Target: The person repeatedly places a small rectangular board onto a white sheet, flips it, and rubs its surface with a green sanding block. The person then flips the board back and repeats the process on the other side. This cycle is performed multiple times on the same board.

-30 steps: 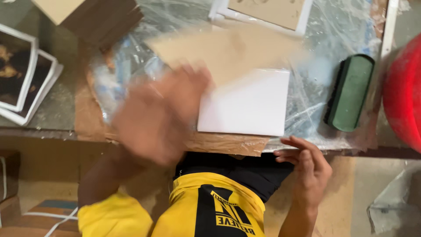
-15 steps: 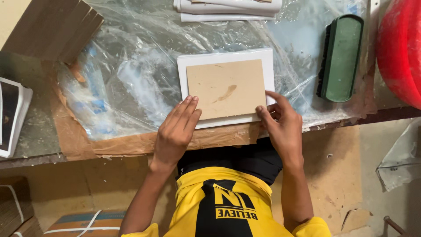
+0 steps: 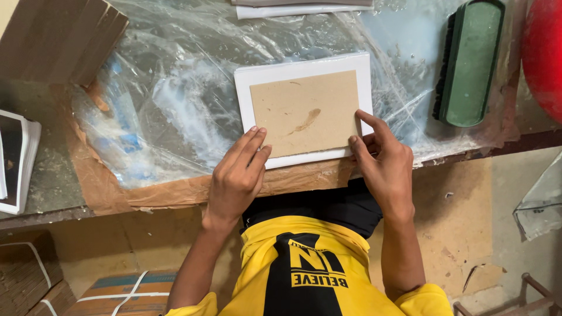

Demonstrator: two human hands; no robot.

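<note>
Our left hand (image 3: 237, 175): it lies flat and released, grasping nothing, fingertips on the near left corner of the brown board (image 3: 305, 112), which pins that corner down.
Our right hand (image 3: 383, 161): also released, fingers spread against the board's near right corner and edge, so the two hands square the board from both sides.
Brown board: it rests flat on the white frame (image 3: 304, 67), inside the frame's border, with white showing on all sides; we judge it is held there to keep it centred.
White frame: it lies near the front edge of the bench (image 3: 193, 196), close to our body, within easy reach.
Plastic sheet (image 3: 175, 88): crumpled clear film spread under the frame, likely to shield the bench top.
Green brush (image 3: 468, 64): parked to the right, well apart from the frame.
Wooden boards (image 3: 64, 38): stacked at the far left corner.
Red object (image 3: 544, 52): at the far right edge, only partly in view.
</note>
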